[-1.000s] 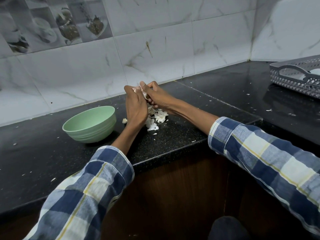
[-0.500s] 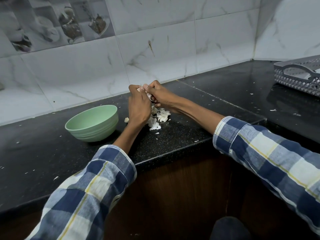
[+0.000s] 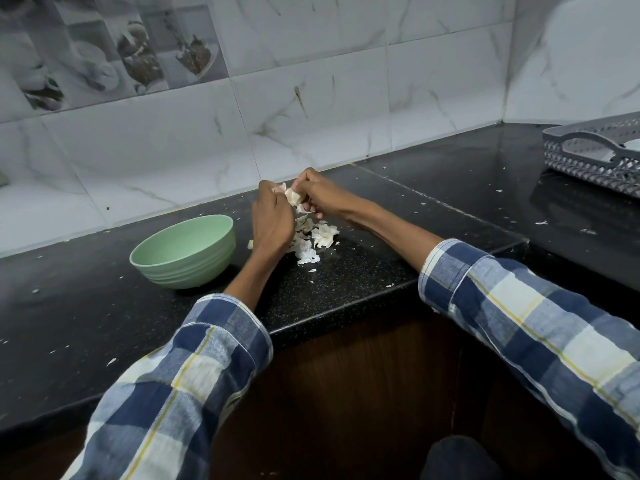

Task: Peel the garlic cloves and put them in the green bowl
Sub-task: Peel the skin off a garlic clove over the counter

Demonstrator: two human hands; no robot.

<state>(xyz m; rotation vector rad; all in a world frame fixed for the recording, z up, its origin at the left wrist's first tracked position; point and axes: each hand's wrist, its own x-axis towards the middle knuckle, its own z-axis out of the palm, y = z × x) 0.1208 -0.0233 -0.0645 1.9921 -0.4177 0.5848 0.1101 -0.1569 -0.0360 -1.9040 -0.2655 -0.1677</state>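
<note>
Fingers (image 3: 300, 192) of both hands pinch the garlic clove (image 3: 290, 196); I see skin now lifted further, peel pile (image 3: 313, 239) unchanged, green bowl (image 3: 183, 252) waiting left

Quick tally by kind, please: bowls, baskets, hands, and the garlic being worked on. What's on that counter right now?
Green bowl: 1
Grey basket, far right: 1
Hands: 2, left hand and right hand, both gripping the garlic
Garlic held between them: 1
Pile of peeled skins: 1
Total: 6
</note>
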